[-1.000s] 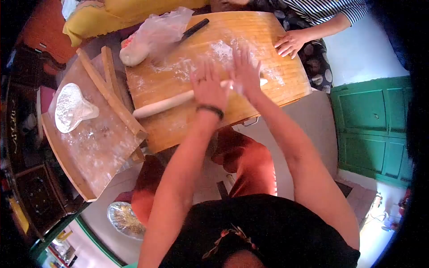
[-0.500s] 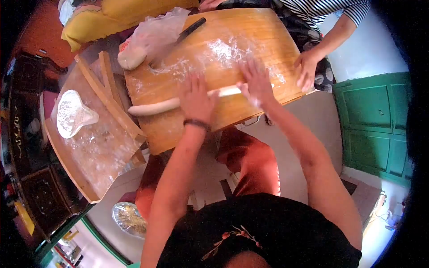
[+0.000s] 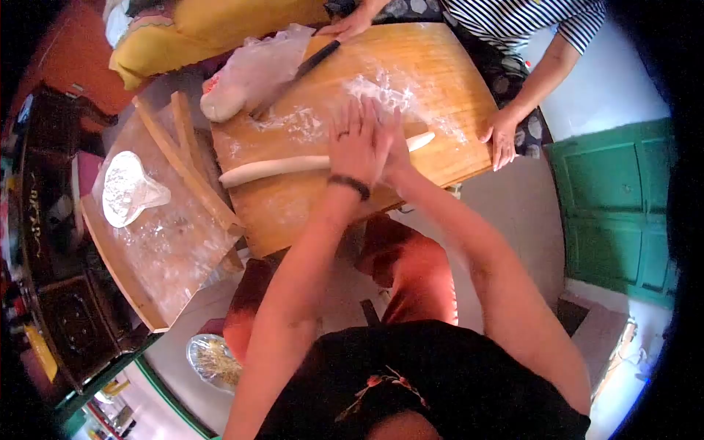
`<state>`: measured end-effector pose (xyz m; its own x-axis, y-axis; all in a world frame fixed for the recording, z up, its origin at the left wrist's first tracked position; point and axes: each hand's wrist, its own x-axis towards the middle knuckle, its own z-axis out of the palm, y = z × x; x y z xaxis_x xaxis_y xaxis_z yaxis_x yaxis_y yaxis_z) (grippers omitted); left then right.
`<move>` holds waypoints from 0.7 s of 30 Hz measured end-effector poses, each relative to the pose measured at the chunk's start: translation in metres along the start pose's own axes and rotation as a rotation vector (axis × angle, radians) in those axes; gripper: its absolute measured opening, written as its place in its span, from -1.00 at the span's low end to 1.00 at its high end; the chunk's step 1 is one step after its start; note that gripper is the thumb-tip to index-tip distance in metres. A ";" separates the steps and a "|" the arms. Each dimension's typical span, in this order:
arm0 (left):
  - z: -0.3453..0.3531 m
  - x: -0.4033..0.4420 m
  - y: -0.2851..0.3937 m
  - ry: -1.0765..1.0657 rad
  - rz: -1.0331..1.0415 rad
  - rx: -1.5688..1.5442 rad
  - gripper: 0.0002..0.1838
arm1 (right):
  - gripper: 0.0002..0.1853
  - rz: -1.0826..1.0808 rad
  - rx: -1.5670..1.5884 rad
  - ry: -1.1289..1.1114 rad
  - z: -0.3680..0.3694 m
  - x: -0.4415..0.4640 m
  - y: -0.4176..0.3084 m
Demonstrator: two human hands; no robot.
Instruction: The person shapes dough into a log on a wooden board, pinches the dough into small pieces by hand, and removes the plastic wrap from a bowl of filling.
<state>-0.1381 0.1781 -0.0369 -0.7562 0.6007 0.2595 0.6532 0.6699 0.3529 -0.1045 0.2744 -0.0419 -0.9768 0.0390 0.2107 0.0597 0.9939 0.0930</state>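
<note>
A long rope of dough [image 3: 279, 169] lies across the wooden board [image 3: 282, 213]. Flat on its middle rests my left hand [image 3: 356, 147], fingers stretched out, a dark band at the wrist. Right beside it, partly behind it, my right hand [image 3: 396, 150] also lies over the dough with straight fingers. The hands hide the rope's middle stretch; its right end shows past my right hand. Beyond my fingertips is a patch of white flour [image 3: 381, 89]. A knife [image 3: 317, 60] with a black handle lies farther back on the left.
A plastic bag [image 3: 268, 62] with a pale lump of dough sits at the board's back left. Another person's hands [image 3: 502, 139] touch the board's right and far edges. At left, a floury tray [image 3: 158, 275] carries a flattened dough piece [image 3: 128, 189]. A green cabinet [image 3: 612, 205] stands right.
My hands were apart on the dough; now they are together near its middle, the left moved right and the right moved left. The other person's far hand has come farther into view.
</note>
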 end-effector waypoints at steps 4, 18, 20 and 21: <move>-0.009 -0.064 0.005 -0.081 0.018 -0.169 -0.19 | -0.30 -0.052 0.117 -0.123 -0.040 -0.051 -0.008; -0.011 -0.007 -0.025 -0.023 -0.098 0.403 -0.31 | -0.20 0.127 0.185 -0.105 -0.026 0.021 0.018; -0.045 -0.034 -0.015 -0.282 -0.046 0.225 -0.28 | -0.19 0.042 0.269 -0.191 -0.083 -0.007 0.005; -0.050 -0.046 -0.010 -0.437 -0.065 0.213 -0.24 | -0.19 0.056 0.365 -0.272 -0.094 -0.018 0.003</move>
<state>-0.1117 0.1219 -0.0072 -0.7386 0.6511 -0.1751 0.6330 0.7590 0.1523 -0.0672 0.2668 0.0460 -0.9956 0.0706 -0.0622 0.0849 0.9590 -0.2703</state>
